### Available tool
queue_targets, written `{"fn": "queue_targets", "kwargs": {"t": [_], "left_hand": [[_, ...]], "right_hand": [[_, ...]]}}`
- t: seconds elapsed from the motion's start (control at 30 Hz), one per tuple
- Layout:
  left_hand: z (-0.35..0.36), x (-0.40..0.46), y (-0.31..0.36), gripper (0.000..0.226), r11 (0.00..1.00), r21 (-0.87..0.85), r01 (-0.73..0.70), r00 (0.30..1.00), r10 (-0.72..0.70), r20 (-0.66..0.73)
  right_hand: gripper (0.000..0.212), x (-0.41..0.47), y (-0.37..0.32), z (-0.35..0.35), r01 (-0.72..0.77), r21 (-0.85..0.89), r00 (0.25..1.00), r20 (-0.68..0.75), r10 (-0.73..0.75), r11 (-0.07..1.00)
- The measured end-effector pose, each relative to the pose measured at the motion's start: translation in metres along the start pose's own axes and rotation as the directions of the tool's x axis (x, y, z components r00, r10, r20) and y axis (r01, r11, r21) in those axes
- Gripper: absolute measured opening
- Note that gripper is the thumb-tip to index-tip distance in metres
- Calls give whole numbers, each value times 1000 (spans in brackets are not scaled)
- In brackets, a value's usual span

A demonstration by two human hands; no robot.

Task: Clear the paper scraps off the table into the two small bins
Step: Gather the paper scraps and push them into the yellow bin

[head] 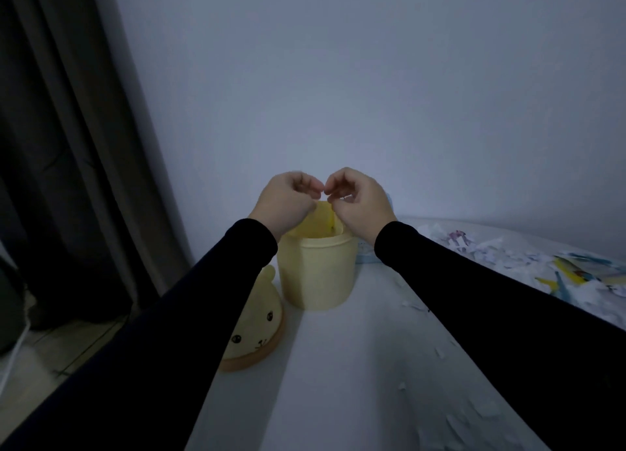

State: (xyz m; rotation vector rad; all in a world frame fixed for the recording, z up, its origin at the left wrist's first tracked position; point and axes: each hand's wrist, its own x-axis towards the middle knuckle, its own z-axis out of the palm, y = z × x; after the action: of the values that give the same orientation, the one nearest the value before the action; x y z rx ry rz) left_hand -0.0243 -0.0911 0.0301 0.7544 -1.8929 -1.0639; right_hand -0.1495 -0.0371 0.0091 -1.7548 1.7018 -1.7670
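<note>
A dim room with a plain pale wall (372, 94) and a dark curtain (67, 128) down the left side holds a white table (338, 366) that runs from the foreground to the wall; on it, near the wall, stands a yellow bin (316, 271), upright and uncovered, with a thin yellow liner bag (318, 222) rising out of its mouth; the left hand (288, 201) and the right hand (357, 201) hover directly above that mouth, fingers curled and fingertips nearly meeting, each seeming to pinch the top edge of the bag, though the low light leaves the exact grip uncertain; both arms wear dark sleeves (491, 315); just left of the bin, at the table's edge, lies its domed yellow lid (254, 332) with a small animal face and ears, tilted on its side; behind the right wrist a pale blue bin (364, 255) shows only in part, just beside the yellow one; a heap of paper scraps (528, 264), white with bits of yellow and blue, covers the right end of the table, well apart from the bins; smaller white scraps (450, 413) lie scattered over the near part of the table.
</note>
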Motion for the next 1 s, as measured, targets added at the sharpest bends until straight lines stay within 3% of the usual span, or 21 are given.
{"fn": "queue_targets", "kwargs": {"t": [0.07,0.13,0.27,0.37,0.43,0.57,0.67,0.77,0.87,1.0], "left_hand": [[5,-1,-7,31,981,190,25,998,-34,47],[7,-1,-7,29,975,221,-1,1000,-1,6],[6,3,6,14,960,232,-159,962,204,-182],[13,7,6,23,892,431,-134,955,232,-183],[18,9,2,31,847,528,-61,975,163,-149],[18,9,-1,33,885,466,-3,1000,-2,11],[7,7,10,29,962,273,-6,990,-32,137],[-12,7,13,35,992,86,90,980,-104,169],[-27,3,7,46,965,245,92,938,-167,304],[-26,-6,2,30,856,508,-95,926,-111,361]], "right_hand": [[40,-9,1,1,-34,-50,998,43,36,998],[39,-15,-1,1,-24,-61,999,22,25,998],[32,-14,-12,-6,43,-102,998,-44,-47,994],[29,-10,-9,-13,-26,-236,1000,-15,23,971],[28,-7,-5,-13,-75,-335,997,-4,78,939],[43,6,3,-8,-213,-491,972,-23,232,844],[49,15,7,-4,-308,-531,931,3,365,789],[33,16,6,-2,-293,-544,939,-11,342,786],[29,16,5,-4,-224,-605,954,25,300,764],[58,23,7,-4,-125,-613,920,223,322,780]]}}
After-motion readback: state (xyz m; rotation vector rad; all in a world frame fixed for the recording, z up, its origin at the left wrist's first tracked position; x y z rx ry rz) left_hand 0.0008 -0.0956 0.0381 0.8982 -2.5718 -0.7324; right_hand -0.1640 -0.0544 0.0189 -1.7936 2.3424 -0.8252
